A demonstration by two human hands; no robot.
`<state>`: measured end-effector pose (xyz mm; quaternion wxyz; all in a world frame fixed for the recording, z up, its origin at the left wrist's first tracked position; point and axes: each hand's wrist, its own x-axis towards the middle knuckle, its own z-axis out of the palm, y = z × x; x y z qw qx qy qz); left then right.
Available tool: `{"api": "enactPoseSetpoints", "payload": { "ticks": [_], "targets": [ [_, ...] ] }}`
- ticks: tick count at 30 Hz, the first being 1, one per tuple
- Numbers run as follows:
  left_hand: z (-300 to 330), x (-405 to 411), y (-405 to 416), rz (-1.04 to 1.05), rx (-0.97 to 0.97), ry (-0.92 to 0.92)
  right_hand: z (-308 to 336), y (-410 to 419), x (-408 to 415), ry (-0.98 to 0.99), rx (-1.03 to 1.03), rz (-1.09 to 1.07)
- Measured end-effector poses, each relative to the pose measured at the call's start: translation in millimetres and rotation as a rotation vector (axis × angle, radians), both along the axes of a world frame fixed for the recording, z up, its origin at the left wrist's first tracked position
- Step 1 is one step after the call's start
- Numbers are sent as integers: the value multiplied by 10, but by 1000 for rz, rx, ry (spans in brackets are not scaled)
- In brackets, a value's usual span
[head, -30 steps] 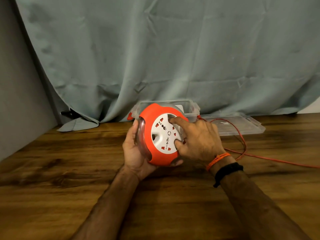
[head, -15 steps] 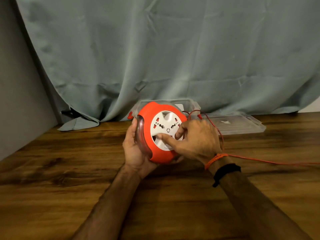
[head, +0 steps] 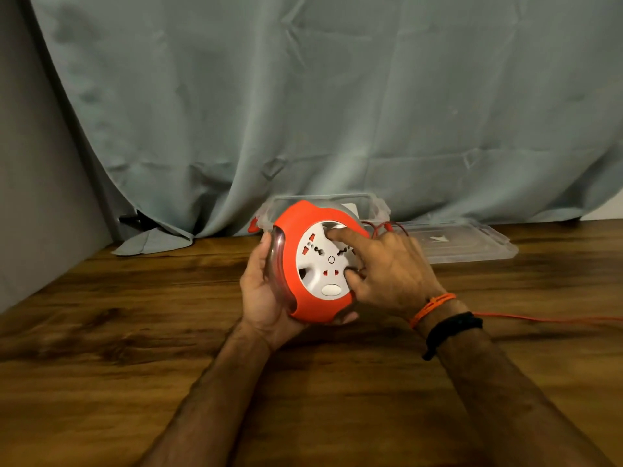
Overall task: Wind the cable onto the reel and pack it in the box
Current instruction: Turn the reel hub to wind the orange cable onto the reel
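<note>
Compared to half a second ago, the white dial has turned and the right hand (head: 387, 271) moved upward on it. The left hand (head: 266, 291) grips the reel (head: 303, 264) above the tabletop (head: 101, 365); the cable (head: 539, 320) trails rightward.

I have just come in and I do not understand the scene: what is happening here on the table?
A person is winding an orange cable into an orange reel. The left hand holds the reel tilted above the wooden table. The right hand has fingers on the white socket disc, seemingly to turn it. Part of the cable lies loose across the table to the right. Behind the reel stands an open clear box, with its lid lying flat beside it. The reel is not yet packed.
</note>
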<state>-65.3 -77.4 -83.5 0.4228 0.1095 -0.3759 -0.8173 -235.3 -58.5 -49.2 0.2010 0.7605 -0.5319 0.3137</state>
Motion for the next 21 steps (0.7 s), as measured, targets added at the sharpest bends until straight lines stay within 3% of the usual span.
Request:
{"api": "enactPoseSetpoints", "payload": {
  "ticks": [10,21],
  "targets": [
    [17,-5,28,116,-40,-6,36,115,86,-78,88,-158],
    [56,-59,55,224,-54,44,-25,101,168,-254,165,-176]
  ]
}}
